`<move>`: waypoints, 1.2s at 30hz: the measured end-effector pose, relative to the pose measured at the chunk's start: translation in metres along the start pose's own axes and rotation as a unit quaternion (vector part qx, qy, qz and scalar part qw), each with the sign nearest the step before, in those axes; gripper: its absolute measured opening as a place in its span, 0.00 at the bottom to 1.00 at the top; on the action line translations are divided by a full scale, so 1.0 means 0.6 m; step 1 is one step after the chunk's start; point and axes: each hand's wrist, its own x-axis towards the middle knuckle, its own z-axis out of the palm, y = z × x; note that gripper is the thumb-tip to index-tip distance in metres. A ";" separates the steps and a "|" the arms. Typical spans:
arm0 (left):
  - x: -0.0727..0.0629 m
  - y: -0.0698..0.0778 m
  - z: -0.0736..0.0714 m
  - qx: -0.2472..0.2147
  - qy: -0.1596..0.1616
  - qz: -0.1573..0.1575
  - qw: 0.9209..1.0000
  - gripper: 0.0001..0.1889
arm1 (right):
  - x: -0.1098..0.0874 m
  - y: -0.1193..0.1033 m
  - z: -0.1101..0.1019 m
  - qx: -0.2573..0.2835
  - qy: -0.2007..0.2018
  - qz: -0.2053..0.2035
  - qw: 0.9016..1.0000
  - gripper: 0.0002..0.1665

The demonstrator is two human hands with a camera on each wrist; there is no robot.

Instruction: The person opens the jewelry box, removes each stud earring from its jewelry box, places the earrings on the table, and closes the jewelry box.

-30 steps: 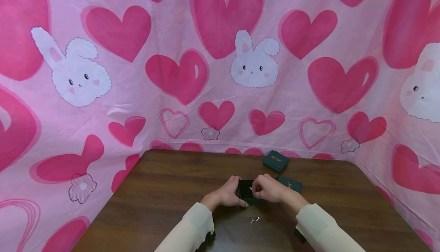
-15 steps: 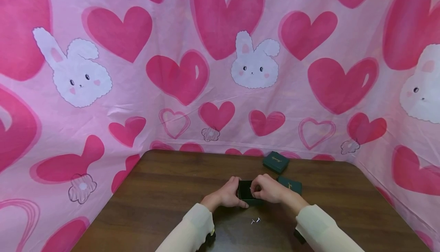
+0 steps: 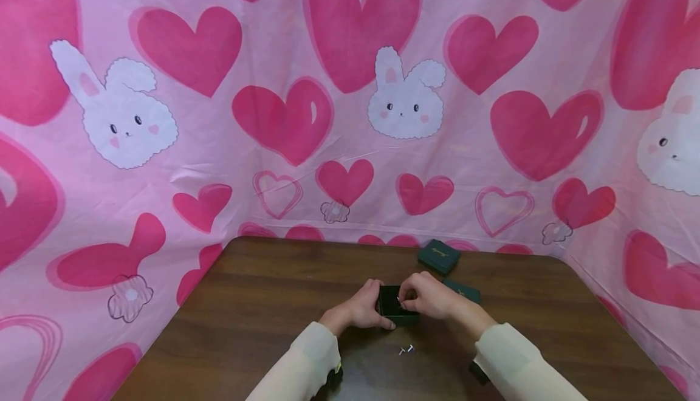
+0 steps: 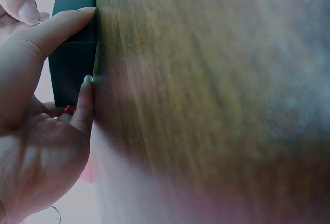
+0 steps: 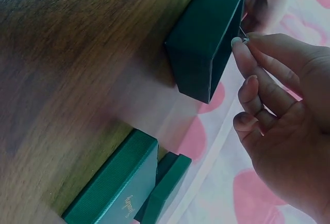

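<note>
A dark green jewelry box base (image 3: pixel 403 318) with a black inside stands on the brown table. My left hand (image 3: pixel 363 307) grips it from the left; in the left wrist view the thumb (image 4: pixel 62 25) lies along one wall and other fingers hold the end. Over the box's open top, my right hand (image 3: pixel 426 296) pinches a small silvery piece (image 5: pixel 244 38) between thumb and index finger. Its other fingers are loosely curled. What kind of piece it is, I cannot tell, as the fingertips cover most of it.
Two small silvery stud-like pieces (image 3: pixel 406 349) lie on the table (image 3: pixel 273 328) in front of the box. Behind the right hand are a green box lid (image 3: pixel 463 290) and, farther back, another green box (image 3: pixel 439 257), both with gold lettering. A pink heart-and-rabbit cloth (image 3: pixel 350 127) surrounds the table.
My right hand first reached into the box beside the silvery piece, then closed its fingertips over it, and has now risen slightly. The left hand and box stay where they were.
</note>
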 end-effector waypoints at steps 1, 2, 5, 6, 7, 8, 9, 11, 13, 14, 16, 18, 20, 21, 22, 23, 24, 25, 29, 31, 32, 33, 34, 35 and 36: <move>0.000 0.000 0.000 0.000 0.000 -0.001 1.000 0.40 | -0.001 -0.001 0.000 0.000 0.000 0.000 1.000 0.04; 0.000 0.000 0.000 -0.001 -0.001 -0.002 1.000 0.40 | -0.001 0.000 0.000 0.000 -0.001 0.003 1.000 0.04; 0.001 -0.002 -0.001 -0.003 -0.004 -0.005 1.000 0.41 | -0.004 -0.001 0.000 0.003 -0.006 0.009 1.000 0.03; 0.001 -0.003 -0.001 -0.003 -0.005 -0.005 1.000 0.41 | -0.006 -0.002 0.000 0.004 -0.007 0.011 1.000 0.03; 0.001 -0.003 -0.001 -0.003 -0.006 -0.006 1.000 0.41 | -0.007 -0.002 0.001 0.005 -0.008 0.013 1.000 0.03; 0.002 -0.004 -0.001 -0.003 -0.007 -0.007 1.000 0.41 | -0.009 -0.002 0.001 0.006 -0.009 0.013 1.000 0.03; 0.002 -0.004 -0.001 -0.002 -0.007 -0.005 1.000 0.41 | -0.011 -0.003 0.001 0.007 -0.010 0.011 1.000 0.03; 0.003 -0.004 0.000 -0.001 -0.007 -0.006 1.000 0.41 | -0.013 -0.004 0.001 0.009 -0.010 0.006 1.000 0.03; 0.003 -0.004 0.000 -0.001 -0.007 -0.006 1.000 0.41 | -0.016 -0.005 0.002 0.012 -0.011 0.001 1.000 0.03; 0.003 -0.003 0.000 -0.001 -0.006 -0.006 1.000 0.41 | -0.017 -0.005 0.003 0.013 -0.012 -0.001 1.000 0.03; 0.002 -0.002 0.000 -0.001 -0.007 -0.008 1.000 0.41 | -0.019 -0.005 0.004 0.016 -0.015 -0.004 1.000 0.03; 0.000 0.000 -0.001 0.000 -0.007 -0.008 1.000 0.40 | -0.020 -0.005 0.006 0.018 -0.018 -0.004 1.000 0.04; 0.000 0.001 -0.001 -0.001 -0.008 -0.010 1.000 0.40 | -0.021 -0.004 0.008 0.019 -0.020 -0.006 1.000 0.04; 0.000 0.001 0.000 -0.001 -0.008 -0.010 1.000 0.40 | -0.021 -0.004 0.009 0.020 -0.021 -0.006 1.000 0.04; 0.000 0.001 0.000 -0.001 -0.007 -0.011 1.000 0.40 | -0.022 -0.003 0.010 0.019 -0.020 -0.008 1.000 0.05; -0.001 0.002 0.000 -0.001 -0.007 -0.011 1.000 0.40 | -0.022 -0.003 0.011 0.018 -0.020 -0.009 1.000 0.05; -0.001 0.002 0.000 -0.001 -0.006 -0.011 1.000 0.40 | -0.022 -0.003 0.011 0.018 -0.020 -0.009 1.000 0.05; -0.001 0.002 0.000 0.000 -0.006 -0.010 1.000 0.40 | -0.023 -0.004 0.011 0.017 -0.020 -0.010 1.000 0.05; 0.000 0.002 0.000 0.000 -0.005 -0.012 1.000 0.40 | -0.024 -0.008 0.012 0.020 -0.027 -0.003 0.999 0.04; 0.000 0.002 0.001 0.001 -0.005 -0.013 1.000 0.40 | -0.024 -0.010 0.014 0.022 -0.032 0.003 0.999 0.04; 0.000 0.002 0.001 0.001 -0.005 -0.014 1.000 0.40 | -0.025 -0.012 0.015 0.023 -0.035 0.005 0.999 0.04; 0.001 0.003 0.001 0.001 -0.005 -0.015 1.000 0.40 | -0.025 -0.013 0.015 0.024 -0.036 0.007 0.999 0.04; 0.001 0.003 0.001 0.002 -0.005 -0.016 1.000 0.40 | -0.025 -0.013 0.017 0.024 -0.037 0.009 0.999 0.04; 0.000 0.003 0.001 0.003 -0.005 -0.016 1.000 0.40 | -0.026 -0.014 0.018 0.024 -0.038 0.008 0.999 0.04; 0.001 0.004 0.001 0.003 -0.004 -0.015 1.000 0.40 | -0.026 -0.014 0.020 0.023 -0.039 0.006 0.999 0.04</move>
